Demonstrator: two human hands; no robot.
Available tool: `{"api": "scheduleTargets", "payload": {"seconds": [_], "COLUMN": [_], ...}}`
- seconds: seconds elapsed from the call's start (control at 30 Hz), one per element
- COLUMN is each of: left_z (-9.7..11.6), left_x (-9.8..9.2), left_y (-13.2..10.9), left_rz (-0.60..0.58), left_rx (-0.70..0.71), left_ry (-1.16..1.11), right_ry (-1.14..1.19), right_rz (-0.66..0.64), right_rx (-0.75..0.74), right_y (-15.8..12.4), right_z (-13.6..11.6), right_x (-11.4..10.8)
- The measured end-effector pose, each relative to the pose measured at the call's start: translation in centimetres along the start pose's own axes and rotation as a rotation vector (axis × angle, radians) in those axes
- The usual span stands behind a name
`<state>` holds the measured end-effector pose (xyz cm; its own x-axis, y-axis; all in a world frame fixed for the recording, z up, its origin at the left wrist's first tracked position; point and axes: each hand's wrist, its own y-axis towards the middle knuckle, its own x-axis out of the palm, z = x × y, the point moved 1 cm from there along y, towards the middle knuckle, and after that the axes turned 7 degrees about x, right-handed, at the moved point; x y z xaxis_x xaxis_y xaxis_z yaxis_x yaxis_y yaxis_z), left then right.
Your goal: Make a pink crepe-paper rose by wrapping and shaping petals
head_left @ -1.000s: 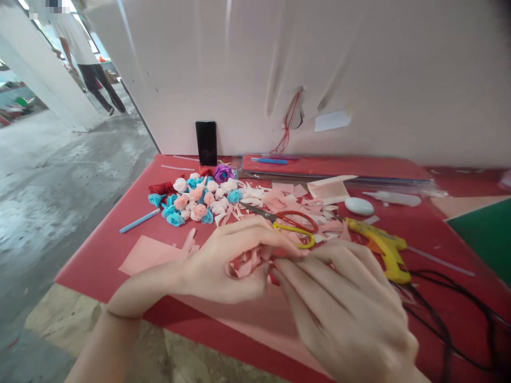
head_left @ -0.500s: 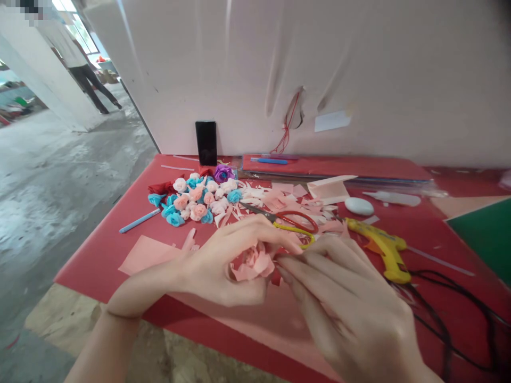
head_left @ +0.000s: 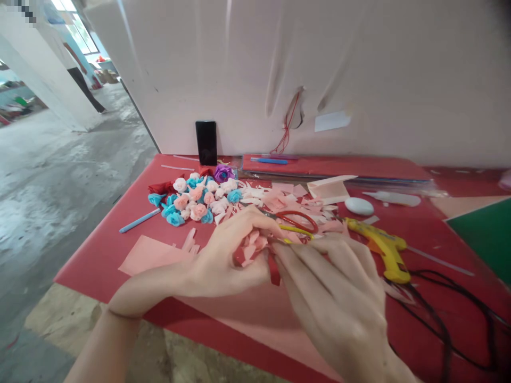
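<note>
My left hand [head_left: 225,260] and my right hand [head_left: 339,298] meet above the near part of the red table [head_left: 99,250]. Between their fingertips sits a small pink paper flower [head_left: 252,249] with a red strip hanging under it. Left fingers curl around the flower; right fingertips pinch it from the right. Just behind the hands lie scissors [head_left: 293,222] with red and yellow handles. A yellow glue gun [head_left: 381,247] lies to the right of my right hand.
A heap of small paper roses [head_left: 195,199] in white, pink and blue sits at back left, with paper scraps [head_left: 279,199] beside it. A black phone [head_left: 206,142] leans on the wall. Pink paper sheet [head_left: 147,254], blue pen [head_left: 139,221], black cable [head_left: 443,319].
The flower turned in my fingers and its red strip now shows below. My hands shifted slightly up and back. A person walking at far left went out of view behind the pillar.
</note>
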<state>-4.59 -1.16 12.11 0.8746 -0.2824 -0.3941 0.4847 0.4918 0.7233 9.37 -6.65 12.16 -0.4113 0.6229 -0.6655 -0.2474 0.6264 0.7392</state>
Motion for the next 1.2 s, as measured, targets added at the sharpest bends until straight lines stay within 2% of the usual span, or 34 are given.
{"api": "scheduleTargets", "payload": {"seconds": [0.1, 0.2, 0.4, 0.53, 0.63, 0.7, 1.07, 1.2], "left_z": [-0.1, 0.0, 0.6, 0.9, 0.8, 0.7, 0.6, 0.7], "left_x": [-0.1, -0.5, -2.5, -3.4, -3.3, -3.2, -2.7, -2.6], "left_y": [0.0, 0.0, 0.7, 1.2, 1.3, 1.2, 0.9, 0.9], "left_rz": [-0.022, -0.027, -0.037, -0.096, -0.227, -0.269, -0.264, -0.256], "left_rx": [0.031, 0.037, -0.122, -0.265, -0.188, -0.14, -0.08, -0.159], "left_ry": [0.002, 0.001, -0.27, -0.235, -0.26, -0.267, -0.281, -0.36], "right_ry": [-0.064, -0.025, 0.211, 0.289, 0.347, 0.37, 0.476, 0.448], "right_rz": [-0.006, -0.012, -0.068, -0.229, -0.269, -0.294, -0.402, -0.371], "right_rx": [-0.019, -0.008, -0.035, -0.143, -0.178, -0.173, -0.191, -0.221], "right_y": [0.0, 0.0, 0.6, 1.1, 1.3, 1.3, 1.1, 1.2], "right_z": [-0.1, 0.1, 2.2, 3.8, 4.5, 4.6, 4.6, 4.7], "right_x": [0.1, 0.0, -0.5, -0.4, -0.6, -0.7, -0.7, -0.8]}}
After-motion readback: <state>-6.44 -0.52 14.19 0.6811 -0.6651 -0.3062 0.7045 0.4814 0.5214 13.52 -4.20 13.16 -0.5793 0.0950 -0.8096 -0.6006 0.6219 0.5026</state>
